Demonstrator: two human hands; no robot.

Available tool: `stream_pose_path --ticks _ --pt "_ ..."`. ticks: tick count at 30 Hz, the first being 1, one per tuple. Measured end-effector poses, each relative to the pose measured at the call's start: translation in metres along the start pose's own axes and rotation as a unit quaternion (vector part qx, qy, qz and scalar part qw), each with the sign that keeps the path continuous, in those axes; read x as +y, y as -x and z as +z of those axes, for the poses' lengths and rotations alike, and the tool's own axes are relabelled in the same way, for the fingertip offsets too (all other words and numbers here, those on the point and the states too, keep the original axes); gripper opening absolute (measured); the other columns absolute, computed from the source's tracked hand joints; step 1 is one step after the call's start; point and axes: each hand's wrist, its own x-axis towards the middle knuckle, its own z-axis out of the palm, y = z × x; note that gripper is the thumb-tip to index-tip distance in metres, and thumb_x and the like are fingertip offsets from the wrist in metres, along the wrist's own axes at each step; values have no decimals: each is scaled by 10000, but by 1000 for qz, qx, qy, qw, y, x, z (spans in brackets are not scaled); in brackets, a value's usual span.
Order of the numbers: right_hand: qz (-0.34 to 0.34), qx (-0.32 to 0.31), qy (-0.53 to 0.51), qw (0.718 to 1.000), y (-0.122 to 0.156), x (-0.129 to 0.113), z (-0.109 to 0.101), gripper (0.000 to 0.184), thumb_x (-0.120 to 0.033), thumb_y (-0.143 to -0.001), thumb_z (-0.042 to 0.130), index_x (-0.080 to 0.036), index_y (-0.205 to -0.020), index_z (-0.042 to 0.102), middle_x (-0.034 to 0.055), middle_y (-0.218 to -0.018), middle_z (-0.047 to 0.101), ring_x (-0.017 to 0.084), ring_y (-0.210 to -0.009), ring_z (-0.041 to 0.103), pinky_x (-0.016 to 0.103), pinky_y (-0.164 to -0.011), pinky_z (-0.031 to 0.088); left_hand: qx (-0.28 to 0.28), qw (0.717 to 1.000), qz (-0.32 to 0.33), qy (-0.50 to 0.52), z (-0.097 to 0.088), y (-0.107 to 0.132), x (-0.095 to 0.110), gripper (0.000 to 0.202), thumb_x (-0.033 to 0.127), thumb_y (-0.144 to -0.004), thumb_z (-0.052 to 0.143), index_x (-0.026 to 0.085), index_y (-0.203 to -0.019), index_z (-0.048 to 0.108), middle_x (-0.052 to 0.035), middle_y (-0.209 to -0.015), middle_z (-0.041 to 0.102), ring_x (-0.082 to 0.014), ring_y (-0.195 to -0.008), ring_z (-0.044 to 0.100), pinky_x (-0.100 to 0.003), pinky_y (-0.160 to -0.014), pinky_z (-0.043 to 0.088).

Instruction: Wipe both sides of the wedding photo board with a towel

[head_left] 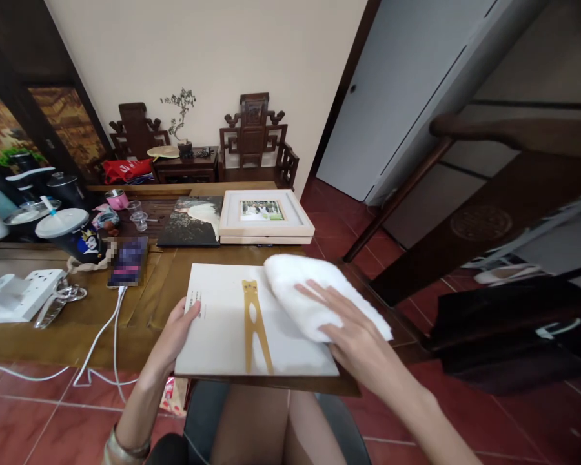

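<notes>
A white album (223, 323) with a gold cat-shaped mark lies at the near edge of the low wooden table (77, 316). My left hand (177, 332) grips its left edge, thumb on the cover. My right hand (348, 326) lies flat with fingers spread on a folded white cloth (290, 284), which rests on the album's right part.
Farther back lie a framed photo (266, 216) on a box and a dark photo book (191, 223). On the left are a phone (128, 261) with a white cable, a power strip (22, 294), cups and pots. Carved chairs line the wall. A dark wooden piece stands on my right.
</notes>
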Motion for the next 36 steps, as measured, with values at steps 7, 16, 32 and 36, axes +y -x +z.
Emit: stream_pose_path --ticks 7,16,32,36 --pt "5 -50 30 998 3 -9 31 402 114 -638 381 -161 -711 666 173 -1420 487 315 -1394 295 602 -1061 399 4 1000 -1 -19 -1 -3 3 603 569 -665 736 140 -1079 649 -85 -921 747 -260 -835 696 -313 -704 508" --pt "17 -65 38 997 -8 -12 37 418 128 -636 377 -135 -791 663 207 -1414 489 337 -1397 277 621 -1073 365 104 931 138 -321 -8 -8 17 631 444 -445 880 168 -980 692 -139 -1006 718 -362 -972 645 -471 -893 470" --pt "46 -143 32 988 -27 1 42 531 119 -604 399 -150 -968 677 149 -1428 497 333 -1395 306 599 -1093 334 -70 768 351 -530 -19 -9 -14 482 327 -957 445 234 -1426 384 -92 -1528 358 -272 -1451 237 -496 -1163 262" --pt "85 -201 40 975 -61 19 48 606 128 -616 397 -133 -1100 654 159 -1440 480 353 -1397 296 611 -1100 303 -80 771 357 -521 -23 -18 -13 447 352 -942 484 235 -1372 452 -97 -1452 459 -267 -1418 303 -491 -1157 279"
